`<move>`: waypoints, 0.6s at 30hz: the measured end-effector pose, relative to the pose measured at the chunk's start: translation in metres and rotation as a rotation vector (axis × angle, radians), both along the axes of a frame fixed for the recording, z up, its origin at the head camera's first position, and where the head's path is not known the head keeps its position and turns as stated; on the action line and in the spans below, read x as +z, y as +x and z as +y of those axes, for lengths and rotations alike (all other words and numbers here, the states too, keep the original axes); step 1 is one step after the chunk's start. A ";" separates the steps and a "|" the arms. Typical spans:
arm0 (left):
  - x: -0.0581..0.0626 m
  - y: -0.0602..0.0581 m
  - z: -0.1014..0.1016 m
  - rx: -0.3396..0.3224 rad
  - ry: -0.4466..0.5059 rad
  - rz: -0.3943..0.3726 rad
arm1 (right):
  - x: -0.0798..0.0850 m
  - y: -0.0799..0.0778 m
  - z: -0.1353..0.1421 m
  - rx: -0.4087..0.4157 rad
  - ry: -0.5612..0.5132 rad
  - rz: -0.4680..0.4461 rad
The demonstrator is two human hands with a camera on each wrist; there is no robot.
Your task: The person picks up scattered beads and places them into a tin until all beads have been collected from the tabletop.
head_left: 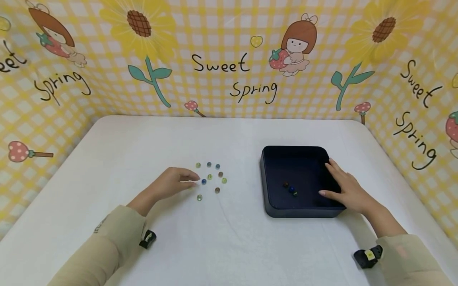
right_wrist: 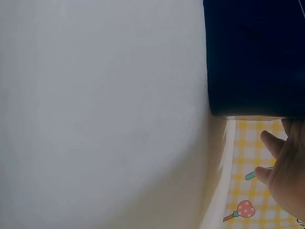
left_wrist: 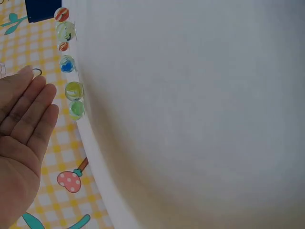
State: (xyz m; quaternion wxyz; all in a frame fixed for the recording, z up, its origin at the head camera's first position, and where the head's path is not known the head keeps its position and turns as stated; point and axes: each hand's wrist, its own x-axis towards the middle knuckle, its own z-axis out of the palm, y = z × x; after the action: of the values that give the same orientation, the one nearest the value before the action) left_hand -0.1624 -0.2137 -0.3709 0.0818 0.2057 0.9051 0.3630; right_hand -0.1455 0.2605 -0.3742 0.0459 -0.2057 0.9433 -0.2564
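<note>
Several glass marbles lie loosely grouped left of centre in the head view. My left hand [head_left: 177, 182] reaches in from their left, thumb and fingers apart, tips right beside a blue marble [head_left: 204, 181]. A yellow marble [head_left: 210, 176], a brown marble [head_left: 217, 190] and a green marble [head_left: 199, 197] lie close by. In the left wrist view this hand's fingers look straight, with nothing in the palm. To the right stands a dark square tray [head_left: 300, 213]. My right hand [head_left: 348, 190] rests spread on its right rim, thumb reaching over the inside.
Inside the tray are a brown marble [head_left: 285, 184], a blue marble [head_left: 291, 189] and a yellow-green marble [head_left: 295, 194]. A white cloth [head_left: 229, 246] covers the table. Yellow checked curtains [head_left: 222, 35] with printed flowers stand at the back and both sides.
</note>
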 end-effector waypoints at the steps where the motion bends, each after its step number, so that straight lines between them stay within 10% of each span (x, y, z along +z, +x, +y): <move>1: -0.001 0.000 -0.001 -0.001 -0.010 0.004 | 0.000 0.000 0.000 0.000 0.001 0.000; 18: -0.005 -0.005 -0.006 0.016 -0.180 -0.023 | 0.001 0.000 0.000 0.004 0.009 0.001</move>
State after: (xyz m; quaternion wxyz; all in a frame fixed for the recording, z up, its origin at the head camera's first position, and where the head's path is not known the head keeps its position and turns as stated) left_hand -0.1670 -0.2201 -0.3763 0.1074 0.1861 0.9347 0.2831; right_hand -0.1452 0.2610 -0.3729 0.0468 -0.2075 0.9441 -0.2518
